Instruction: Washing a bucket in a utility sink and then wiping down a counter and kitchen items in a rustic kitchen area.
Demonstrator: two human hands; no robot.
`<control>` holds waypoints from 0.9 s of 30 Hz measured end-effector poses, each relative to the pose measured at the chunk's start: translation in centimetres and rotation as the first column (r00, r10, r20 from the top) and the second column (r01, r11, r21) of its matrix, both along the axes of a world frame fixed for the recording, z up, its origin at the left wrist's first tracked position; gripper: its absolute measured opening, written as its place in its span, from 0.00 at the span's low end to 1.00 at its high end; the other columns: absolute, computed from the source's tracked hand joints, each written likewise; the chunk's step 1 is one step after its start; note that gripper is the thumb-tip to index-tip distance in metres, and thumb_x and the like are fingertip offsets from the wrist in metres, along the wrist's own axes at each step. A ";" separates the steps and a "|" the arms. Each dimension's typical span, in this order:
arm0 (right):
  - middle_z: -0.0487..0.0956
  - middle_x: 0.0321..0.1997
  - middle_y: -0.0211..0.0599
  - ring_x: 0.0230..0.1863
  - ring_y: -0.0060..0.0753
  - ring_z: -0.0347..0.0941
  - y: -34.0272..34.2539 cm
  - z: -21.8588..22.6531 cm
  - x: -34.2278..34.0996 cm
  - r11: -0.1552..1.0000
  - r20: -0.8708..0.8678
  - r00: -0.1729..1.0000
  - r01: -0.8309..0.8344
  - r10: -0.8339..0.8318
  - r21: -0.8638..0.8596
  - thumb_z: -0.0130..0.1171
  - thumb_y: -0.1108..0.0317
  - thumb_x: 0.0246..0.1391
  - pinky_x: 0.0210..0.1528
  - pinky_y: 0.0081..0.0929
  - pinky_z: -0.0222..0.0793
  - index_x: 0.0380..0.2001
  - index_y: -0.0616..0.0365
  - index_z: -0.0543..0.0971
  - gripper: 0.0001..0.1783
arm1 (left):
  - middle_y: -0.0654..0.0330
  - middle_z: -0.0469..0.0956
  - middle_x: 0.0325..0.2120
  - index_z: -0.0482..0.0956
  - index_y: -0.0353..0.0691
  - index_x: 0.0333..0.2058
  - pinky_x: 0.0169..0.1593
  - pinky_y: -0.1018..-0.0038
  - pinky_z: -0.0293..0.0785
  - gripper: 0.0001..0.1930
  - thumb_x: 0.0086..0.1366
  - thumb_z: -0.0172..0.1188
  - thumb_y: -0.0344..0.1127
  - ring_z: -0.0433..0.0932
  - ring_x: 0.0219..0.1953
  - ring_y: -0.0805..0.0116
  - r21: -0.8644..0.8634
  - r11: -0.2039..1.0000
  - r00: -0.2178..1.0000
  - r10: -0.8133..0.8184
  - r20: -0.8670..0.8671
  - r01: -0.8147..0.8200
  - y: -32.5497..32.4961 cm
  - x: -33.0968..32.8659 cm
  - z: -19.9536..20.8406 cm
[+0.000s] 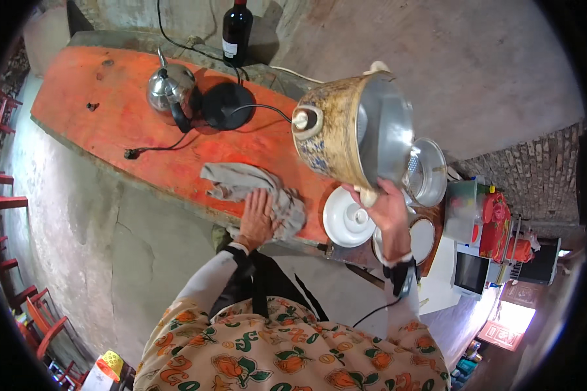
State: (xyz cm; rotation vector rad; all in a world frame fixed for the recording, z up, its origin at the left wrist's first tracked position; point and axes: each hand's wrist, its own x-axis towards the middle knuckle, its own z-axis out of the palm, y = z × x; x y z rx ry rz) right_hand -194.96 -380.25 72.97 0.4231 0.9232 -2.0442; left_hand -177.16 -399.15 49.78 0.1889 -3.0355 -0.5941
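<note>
My left hand (257, 217) lies with its fingers stretched out flat on a crumpled grey cloth (238, 180) near the front edge of the orange-red tabletop (137, 140). To the right, my right hand (386, 205) grips a pale handle of an old rice cooker (336, 130). Its outside is yellowed and stained, and the cooker is tipped on its side, its bare metal inside facing right. Just below it sits a white lid (347, 218) with a round knob. Part of the table behind the cooker is hidden.
A steel kettle (169, 88) stands beside a round black base (227, 106) with a cord. At the back wall is a dark bottle (237, 32). Right of the cooker lie a metal pot (430, 173) and a microwave (471, 270). Red chairs (45, 319) line the far left.
</note>
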 end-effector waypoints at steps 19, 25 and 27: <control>0.68 0.57 0.52 0.57 0.57 0.65 4.3 10.3 12.6 0.574 -0.616 0.457 0.819 -0.641 0.010 0.51 0.65 0.55 0.51 0.54 0.68 0.52 0.65 0.66 0.23 | 0.49 0.55 0.63 0.59 0.33 0.60 0.67 0.57 0.36 0.37 0.62 0.40 0.57 0.46 0.67 0.50 -0.219 0.962 0.983 -0.178 -0.046 0.164 -1.9 -26.6 1.3; 0.67 0.58 0.49 0.58 0.56 0.64 8.0 10.1 15.1 0.532 -0.606 0.444 0.846 -0.660 0.041 0.53 0.63 0.55 0.53 0.55 0.66 0.53 0.60 0.67 0.24 | 0.45 0.57 0.61 0.71 0.29 0.49 0.66 0.57 0.40 0.27 0.65 0.42 0.48 0.47 0.66 0.51 -0.104 0.800 0.794 -0.600 -0.103 0.591 -1.0 -10.8 2.1; 0.69 0.56 0.47 0.55 0.53 0.66 8.9 9.9 15.5 0.459 -0.625 0.413 0.883 -0.663 0.097 0.53 0.63 0.55 0.51 0.54 0.67 0.53 0.60 0.67 0.23 | 0.51 0.63 0.58 0.73 0.34 0.47 0.65 0.58 0.45 0.22 0.61 0.46 0.44 0.55 0.63 0.54 0.002 0.839 0.812 -0.526 -0.252 0.544 -0.6 -10.2 1.8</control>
